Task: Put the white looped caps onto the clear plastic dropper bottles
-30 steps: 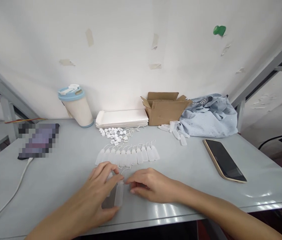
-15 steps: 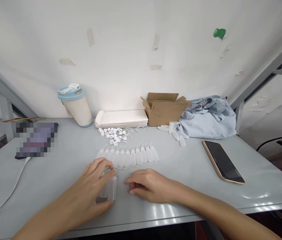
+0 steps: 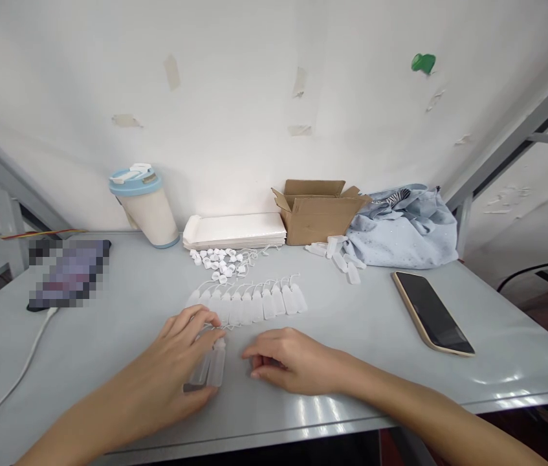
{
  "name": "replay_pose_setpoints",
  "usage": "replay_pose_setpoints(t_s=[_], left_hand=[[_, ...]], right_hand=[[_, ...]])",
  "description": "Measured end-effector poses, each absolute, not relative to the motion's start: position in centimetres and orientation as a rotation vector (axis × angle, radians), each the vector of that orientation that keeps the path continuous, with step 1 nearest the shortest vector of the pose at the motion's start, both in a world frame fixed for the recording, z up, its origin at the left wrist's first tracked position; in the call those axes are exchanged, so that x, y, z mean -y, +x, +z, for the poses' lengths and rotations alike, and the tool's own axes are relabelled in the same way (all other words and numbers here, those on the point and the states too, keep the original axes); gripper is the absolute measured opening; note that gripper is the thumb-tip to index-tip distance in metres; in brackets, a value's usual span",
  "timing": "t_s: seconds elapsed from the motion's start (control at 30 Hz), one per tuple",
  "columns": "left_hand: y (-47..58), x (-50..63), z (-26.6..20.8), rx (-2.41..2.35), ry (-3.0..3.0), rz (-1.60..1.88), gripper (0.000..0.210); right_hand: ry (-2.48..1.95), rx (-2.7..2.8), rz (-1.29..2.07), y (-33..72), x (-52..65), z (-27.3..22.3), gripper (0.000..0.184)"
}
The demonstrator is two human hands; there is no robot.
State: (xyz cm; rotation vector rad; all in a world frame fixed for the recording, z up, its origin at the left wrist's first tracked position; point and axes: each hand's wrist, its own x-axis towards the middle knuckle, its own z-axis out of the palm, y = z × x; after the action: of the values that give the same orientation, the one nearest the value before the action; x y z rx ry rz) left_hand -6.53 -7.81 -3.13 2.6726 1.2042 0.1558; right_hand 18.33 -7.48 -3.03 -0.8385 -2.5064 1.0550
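My left hand (image 3: 184, 353) is curved around small translucent plastic bottles (image 3: 216, 366) near the table's front. Its index fingertip is at the neck of the rightmost one and its thumb at the base; the fingers partly hide the bottles to the left. To the right, my right hand (image 3: 286, 362) rests on the table, loosely curled, thumb and index finger apart, with nothing visible between them. Just beyond the hands lies a row of similar bottles (image 3: 257, 307) side by side, thin pale strands at their tops. Behind these is a heap of white caps (image 3: 215, 260).
White padded envelopes (image 3: 235, 228) are stacked by the wall, between a tumbler (image 3: 145, 210) and an open cardboard box (image 3: 319, 220). Loose bottles (image 3: 339, 259) lie before a blue cloth bag (image 3: 404, 236). A phone (image 3: 431, 314) is at right; a blurred-out device (image 3: 70, 272) with a cable is at left.
The rightmost bottle at my left hand leans slightly more than before. Both hands stay almost where they were; the whole view has shifted slightly.
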Motion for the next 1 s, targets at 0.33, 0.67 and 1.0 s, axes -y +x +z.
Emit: replay_pose_setpoints(t_s=[0.33, 0.67, 1.0], left_hand=[[-6.5, 7.5, -3.4, -1.192, 2.598, 0.180, 0.058], [-5.5, 6.1, -1.6, -1.176, 2.488, 0.279, 0.039], [-2.2, -2.8, -2.3, -1.278, 2.566, 0.471, 0.030]], right_hand=[[-0.834, 2.515, 1.052, 18.3, 7.4, -3.1, 0.021], [-0.834, 2.491, 1.014, 18.7, 7.0, -3.1, 0.022], [-1.240, 2.133, 0.554, 24.1, 1.6, -2.8, 0.019]])
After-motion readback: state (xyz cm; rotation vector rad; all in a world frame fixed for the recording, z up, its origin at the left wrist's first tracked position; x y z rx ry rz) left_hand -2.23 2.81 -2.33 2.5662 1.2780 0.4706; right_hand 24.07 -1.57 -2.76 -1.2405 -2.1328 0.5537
